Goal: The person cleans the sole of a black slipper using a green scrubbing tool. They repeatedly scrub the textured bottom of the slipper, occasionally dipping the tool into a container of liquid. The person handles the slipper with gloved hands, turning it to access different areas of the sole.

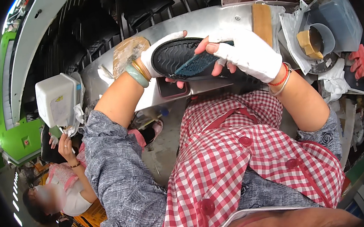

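My left hand, in a white fingerless glove with a green bangle at the wrist, grips a black shoe sole by its heel end, tread side up. My right hand, also in a white glove with a red cord bracelet, pinches a dark blue mesh insole piece against the sole's front half. Both hands hold the parts above a silver metal workbench, in front of my red checked apron.
A wooden-backed brush lies on the bench to the right. Beyond it stands a clear plastic tub with a yellow sponge in a cup. A white box sits at left. Another person sits at lower left.
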A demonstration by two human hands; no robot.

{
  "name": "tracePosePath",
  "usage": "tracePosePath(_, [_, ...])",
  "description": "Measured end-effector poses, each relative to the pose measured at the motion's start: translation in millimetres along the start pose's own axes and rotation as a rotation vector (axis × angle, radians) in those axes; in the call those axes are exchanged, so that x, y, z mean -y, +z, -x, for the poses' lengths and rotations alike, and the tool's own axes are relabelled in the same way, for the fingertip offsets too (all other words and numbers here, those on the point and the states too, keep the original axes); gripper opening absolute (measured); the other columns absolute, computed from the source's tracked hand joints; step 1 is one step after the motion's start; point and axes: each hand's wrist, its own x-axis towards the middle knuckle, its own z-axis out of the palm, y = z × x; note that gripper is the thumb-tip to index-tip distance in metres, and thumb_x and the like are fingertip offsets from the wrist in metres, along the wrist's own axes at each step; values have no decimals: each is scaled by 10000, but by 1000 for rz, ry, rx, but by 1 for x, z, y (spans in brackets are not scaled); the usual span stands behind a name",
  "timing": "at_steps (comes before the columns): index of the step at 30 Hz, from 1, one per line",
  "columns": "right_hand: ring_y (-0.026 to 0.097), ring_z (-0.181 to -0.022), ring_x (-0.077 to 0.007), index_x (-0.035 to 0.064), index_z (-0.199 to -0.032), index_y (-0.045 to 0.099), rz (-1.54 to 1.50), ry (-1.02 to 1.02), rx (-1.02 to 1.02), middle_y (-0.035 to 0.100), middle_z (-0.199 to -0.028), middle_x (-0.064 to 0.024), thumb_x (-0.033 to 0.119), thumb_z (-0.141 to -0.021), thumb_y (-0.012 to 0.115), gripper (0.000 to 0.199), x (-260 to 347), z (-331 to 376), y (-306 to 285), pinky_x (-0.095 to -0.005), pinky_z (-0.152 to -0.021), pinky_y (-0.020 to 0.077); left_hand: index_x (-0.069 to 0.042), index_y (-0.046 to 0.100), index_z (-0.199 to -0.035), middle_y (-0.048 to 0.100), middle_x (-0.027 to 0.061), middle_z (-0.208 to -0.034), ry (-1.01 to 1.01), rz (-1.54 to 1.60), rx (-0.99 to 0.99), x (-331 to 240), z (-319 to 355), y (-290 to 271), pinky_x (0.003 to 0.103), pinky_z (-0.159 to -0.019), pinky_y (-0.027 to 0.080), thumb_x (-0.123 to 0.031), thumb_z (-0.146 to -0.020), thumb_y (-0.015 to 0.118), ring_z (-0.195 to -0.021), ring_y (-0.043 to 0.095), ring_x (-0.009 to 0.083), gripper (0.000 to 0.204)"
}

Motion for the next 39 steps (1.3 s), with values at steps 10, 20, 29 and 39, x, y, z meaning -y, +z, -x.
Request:
tracePosePath(10, [574,-612,-56,80,-982,658,51,74,-14,625,-747,-13,353,-897,506,323,6,7,-13,-192,-512,391,53,569,-1079,625,270,-721,-162,-30,-119,-21,0,2,317,-281,490,-617,-850,375,-484,622,374,734])
tracePosePath(20, [582,-600,-54,75,-993,666,75,102,-8,634,-762,-17,321,-881,552,294,0,12,-29,-180,-492,391,44,619,-965,655,189,-730,-79,-128,-175,-24,2,-8,323,-355,492,-497,-860,495,-472,614,253,565])
tracePosePath(29, [569,-591,-50,35,-991,648,-18,223,-44,623,-771,-18,262,-892,551,267,-14,39,-43,-172,-491,375,66,598,-1021,657,228,-858,-36,-10,-177,-24,6,-20,471,-460,549,-412,-866,548,-631,659,339,505])
tracePosePath(39, [582,-554,-60,14,-995,633,-206,56,-360,618,-732,-13,271,-900,568,281,-10,79,-49,-151,-476,365,71,575,-1026,634,251,-881,207,288,-215,18,10,14,475,-445,526,-507,-854,479,-591,630,398,611])
